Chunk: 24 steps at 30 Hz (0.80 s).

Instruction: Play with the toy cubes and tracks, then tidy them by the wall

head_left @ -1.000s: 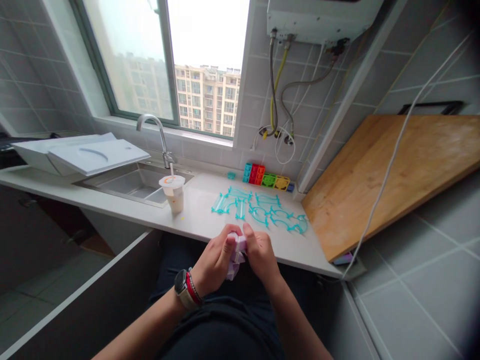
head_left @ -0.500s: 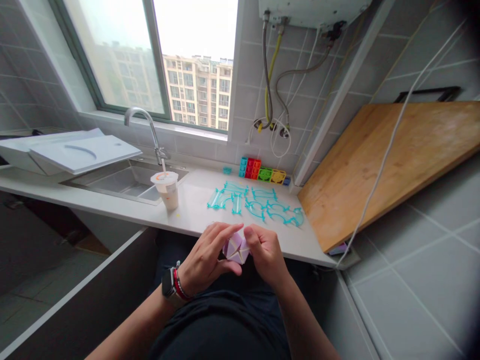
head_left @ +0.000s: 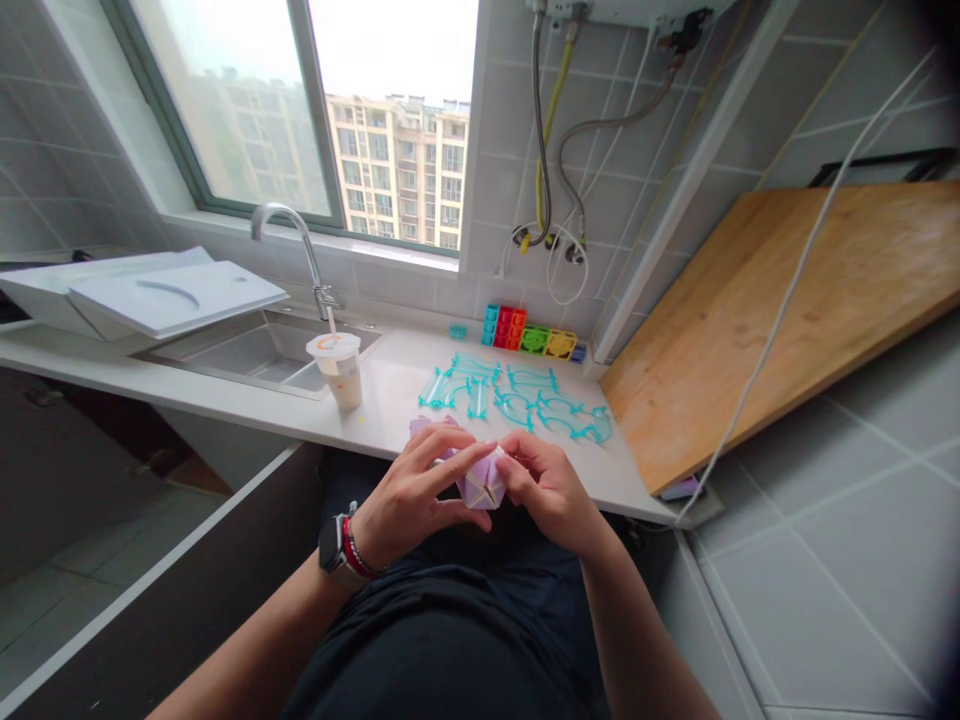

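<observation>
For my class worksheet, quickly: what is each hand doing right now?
Left hand: holding the lilac-and-white piece, fingers spread over it, thumb below.
Right hand: closed, thumb and fingertips at the same piece's edge.

Your left hand [head_left: 416, 482] covers part of the purple piece [head_left: 478, 491] and your right hand [head_left: 549, 490] hides its right end; the top edge cuts off the white wall unit [head_left: 626, 9], the left edge the white box [head_left: 41, 302], the right edge the wooden board [head_left: 795, 310]
</observation>
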### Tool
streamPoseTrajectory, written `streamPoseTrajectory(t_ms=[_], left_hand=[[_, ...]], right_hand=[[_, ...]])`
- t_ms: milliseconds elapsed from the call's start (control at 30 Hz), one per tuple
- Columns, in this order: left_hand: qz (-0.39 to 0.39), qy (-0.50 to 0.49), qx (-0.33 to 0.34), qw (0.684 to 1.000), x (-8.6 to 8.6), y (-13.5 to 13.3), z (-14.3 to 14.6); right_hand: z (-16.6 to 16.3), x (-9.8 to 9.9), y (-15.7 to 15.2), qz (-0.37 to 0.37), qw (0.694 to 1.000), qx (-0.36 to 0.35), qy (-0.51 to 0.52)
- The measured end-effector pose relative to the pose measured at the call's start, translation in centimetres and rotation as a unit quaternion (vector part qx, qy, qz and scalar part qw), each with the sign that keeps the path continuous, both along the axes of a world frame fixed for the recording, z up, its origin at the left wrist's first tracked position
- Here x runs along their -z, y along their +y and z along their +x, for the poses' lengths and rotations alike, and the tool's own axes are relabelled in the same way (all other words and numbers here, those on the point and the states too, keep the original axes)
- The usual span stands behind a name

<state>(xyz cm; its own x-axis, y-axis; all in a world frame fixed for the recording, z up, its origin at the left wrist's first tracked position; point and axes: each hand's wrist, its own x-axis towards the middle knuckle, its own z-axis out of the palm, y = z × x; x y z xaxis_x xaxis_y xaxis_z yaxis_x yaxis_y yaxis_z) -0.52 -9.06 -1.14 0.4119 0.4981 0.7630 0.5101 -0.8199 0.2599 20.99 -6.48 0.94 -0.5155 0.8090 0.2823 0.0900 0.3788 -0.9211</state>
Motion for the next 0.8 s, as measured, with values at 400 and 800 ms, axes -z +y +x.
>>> streamPoseTrajectory(t_ms=[400, 800], left_hand=[[0.047, 0.093, -0.046, 0.993, -0.4, 0.2, 0.7], [0.02, 0.025, -0.03, 0.999, 0.1, 0.4, 0.4]], right_hand=[[-0.9, 2.7, 0.9, -0.139, 0.987, 0.051, 0.062], [-1.1, 3.3, 0.7, -0.172, 0.971, 0.04, 0.163]])
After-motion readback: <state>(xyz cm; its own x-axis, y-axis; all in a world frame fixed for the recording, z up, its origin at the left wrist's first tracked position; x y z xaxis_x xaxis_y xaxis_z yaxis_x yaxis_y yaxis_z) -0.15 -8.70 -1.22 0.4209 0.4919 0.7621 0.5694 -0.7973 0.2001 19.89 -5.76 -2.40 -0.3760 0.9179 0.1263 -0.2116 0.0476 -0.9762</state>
